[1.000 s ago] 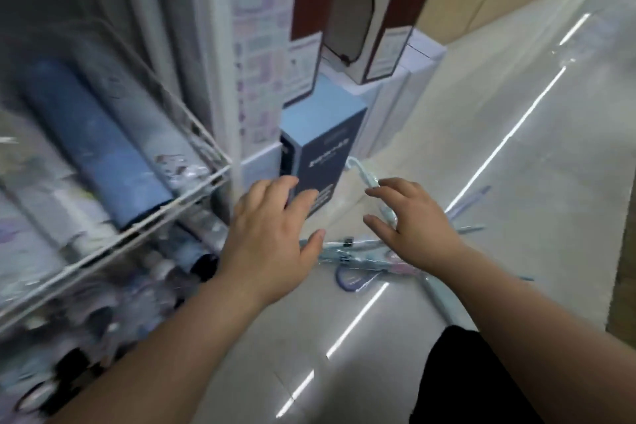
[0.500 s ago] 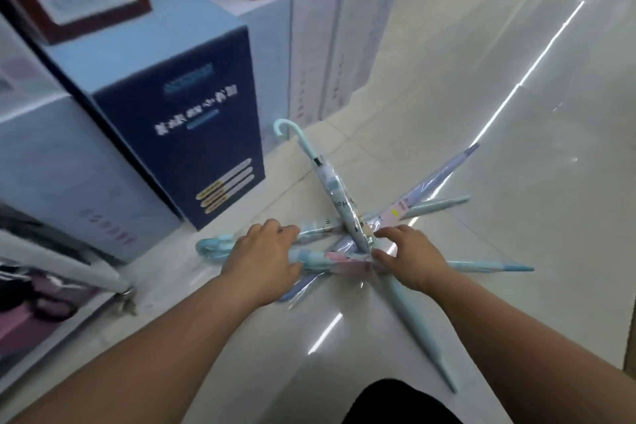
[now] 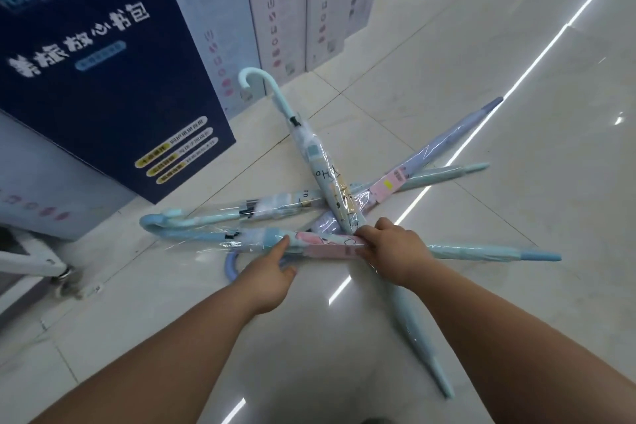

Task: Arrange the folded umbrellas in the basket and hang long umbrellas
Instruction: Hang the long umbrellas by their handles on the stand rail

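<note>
Several long umbrellas in clear plastic sleeves lie crossed in a pile on the tiled floor. A pale teal one with a hooked handle (image 3: 311, 144) points away from me. A lilac one (image 3: 444, 151) runs to the upper right. The nearest, light blue with a pink label (image 3: 481, 253), lies left to right. My right hand (image 3: 392, 251) grips it at the crossing point. My left hand (image 3: 268, 280) reaches its shaft near the handle end, fingers extended and touching the wrap.
A dark blue carton with white lettering (image 3: 103, 79) stands at the left, with pale cartons (image 3: 275, 3) behind it. The white foot of a rack (image 3: 41, 263) shows at the far left. Glossy floor tiles (image 3: 516, 79) stretch to the right.
I have bent lower and closer to the pile. My right hand has taken hold of the light blue umbrella; my left hand has moved right along its shaft.
</note>
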